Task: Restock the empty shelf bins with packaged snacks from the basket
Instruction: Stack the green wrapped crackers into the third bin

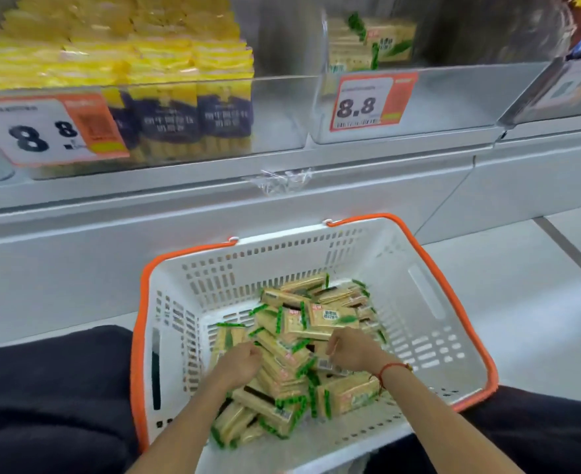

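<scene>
A white basket (415, 268) with an orange rim sits on the floor between my knees. It holds several beige snack packs (320, 319) with green ends, heaped in the middle. Both my hands are down in the heap with fingers curled into the packs: my left hand (239, 362) at the pile's left side, my right hand (352, 347) on its right, a red string round that wrist. What each hand grips is hidden under the fingers. Above, a clear shelf bin (453, 107) tagged 8.8 holds a few of the same packs (371, 42) at its back left.
Left of that bin stands a clear bin (275, 111) full of yellow and dark blue packs (166, 80), with a large 8.8 tag. Another bin (563, 87) sits at the far right. A grey shelf ledge (214, 206) runs under the bins. My dark-clothed knees flank the basket.
</scene>
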